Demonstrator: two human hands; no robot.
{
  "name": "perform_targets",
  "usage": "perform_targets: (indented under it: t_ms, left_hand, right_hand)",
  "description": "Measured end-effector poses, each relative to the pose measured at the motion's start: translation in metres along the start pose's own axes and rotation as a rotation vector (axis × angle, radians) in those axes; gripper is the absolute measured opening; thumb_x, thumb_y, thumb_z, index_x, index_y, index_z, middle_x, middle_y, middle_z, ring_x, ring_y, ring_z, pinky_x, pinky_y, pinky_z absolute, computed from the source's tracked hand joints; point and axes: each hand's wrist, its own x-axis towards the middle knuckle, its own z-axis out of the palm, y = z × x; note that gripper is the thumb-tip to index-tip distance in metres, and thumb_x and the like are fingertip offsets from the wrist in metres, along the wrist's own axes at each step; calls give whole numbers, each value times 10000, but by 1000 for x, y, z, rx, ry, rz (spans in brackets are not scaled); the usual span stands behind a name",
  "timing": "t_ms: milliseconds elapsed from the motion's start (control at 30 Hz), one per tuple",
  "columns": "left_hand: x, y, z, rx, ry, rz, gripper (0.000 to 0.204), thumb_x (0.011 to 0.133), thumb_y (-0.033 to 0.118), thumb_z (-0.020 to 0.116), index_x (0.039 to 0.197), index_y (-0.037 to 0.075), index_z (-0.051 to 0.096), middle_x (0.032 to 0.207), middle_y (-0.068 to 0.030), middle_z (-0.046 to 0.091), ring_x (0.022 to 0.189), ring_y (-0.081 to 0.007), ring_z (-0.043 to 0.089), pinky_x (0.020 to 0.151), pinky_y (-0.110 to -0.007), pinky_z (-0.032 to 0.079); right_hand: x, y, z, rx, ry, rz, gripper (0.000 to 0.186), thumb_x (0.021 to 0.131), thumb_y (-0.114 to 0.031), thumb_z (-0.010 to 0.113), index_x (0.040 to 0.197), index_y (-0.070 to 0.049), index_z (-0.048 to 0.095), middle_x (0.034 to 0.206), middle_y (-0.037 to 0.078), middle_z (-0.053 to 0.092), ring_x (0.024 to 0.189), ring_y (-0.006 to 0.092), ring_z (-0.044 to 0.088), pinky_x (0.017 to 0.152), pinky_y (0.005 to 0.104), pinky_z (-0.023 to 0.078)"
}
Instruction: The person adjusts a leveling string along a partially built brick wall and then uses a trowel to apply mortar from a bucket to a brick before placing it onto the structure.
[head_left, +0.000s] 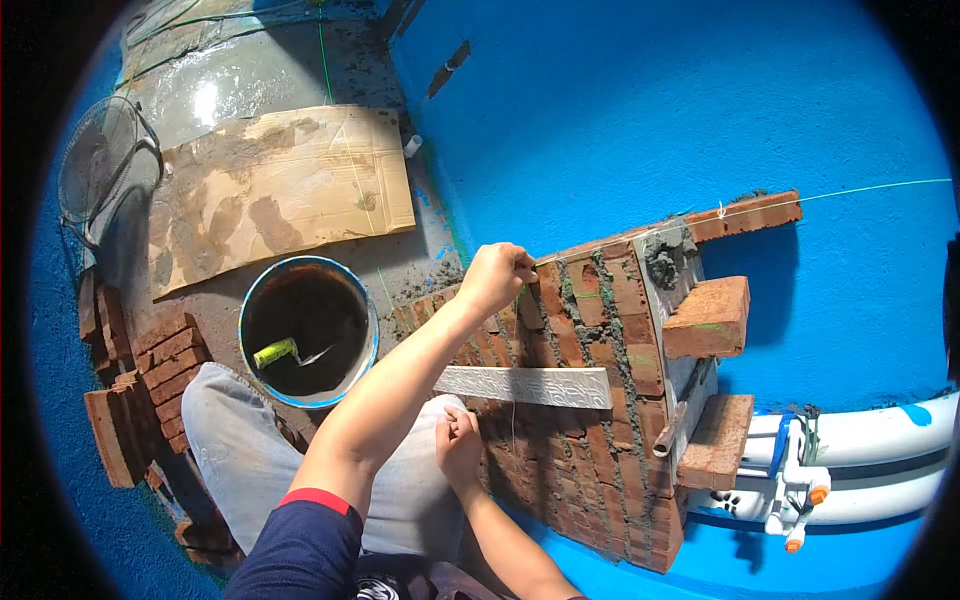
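Observation:
My left hand pinches a thin string at the top edge of a brick wall; the string hangs down the wall's face. A patterned pale strip lies across the bricks below that hand. My right hand is closed beside my knee, left of the wall; whatever its curled fingers may hold is hidden. A green line runs along the wall's top. At my left stands a bucket of dark mortar, with a green-handled trowel in it.
Stacked bricks and a wire fan are at the left. Stained cardboard lies beyond the bucket. Loose bricks jut from the wall's right side, above white pipes. A blue wall rises behind.

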Motion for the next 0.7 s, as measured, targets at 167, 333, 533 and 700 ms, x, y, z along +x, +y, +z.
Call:
perform_targets:
  t_ms: [167, 333, 533, 700]
  left_hand:
    - [-3, 2, 3, 1, 66, 47, 102, 769, 6, 649, 853, 6, 708, 844, -173, 682, 797, -303, 664, 713, -394, 527]
    - [-2, 3, -15, 51, 151, 90, 124, 788, 43, 654, 896, 23, 711, 845, -157, 689, 754, -233, 678, 668, -316, 525]
    - [-35, 27, -61, -16, 72, -11, 154, 772, 52, 644, 906, 16, 711, 776, -138, 692, 664, -197, 665, 608, -304, 508]
    - [-95, 50, -87, -473, -114, -275, 152, 845, 48, 660, 962, -47, 681, 759, -55, 668, 650, -96, 602, 610, -245, 497]
  right_hand:
    - [0, -2, -1, -50, 3, 3, 192, 849, -75, 587, 1023, -1, 617, 891, 131, 579, 653, 174, 580, 610, 289, 476]
    - [-1, 2, -1, -21, 29, -23, 195, 844, -73, 589, 1023, -3, 622, 893, 122, 584, 654, 168, 581, 615, 291, 483]
    - [5, 3, -7, 152, 36, -3, 190, 865, -124, 583, 1017, -17, 621, 924, 149, 598, 676, 241, 610, 619, 327, 494]
    - [35, -52, -61, 444, 229, 31, 175, 944, -99, 513, 1049, 27, 575, 836, 21, 580, 669, 76, 502, 623, 227, 433]
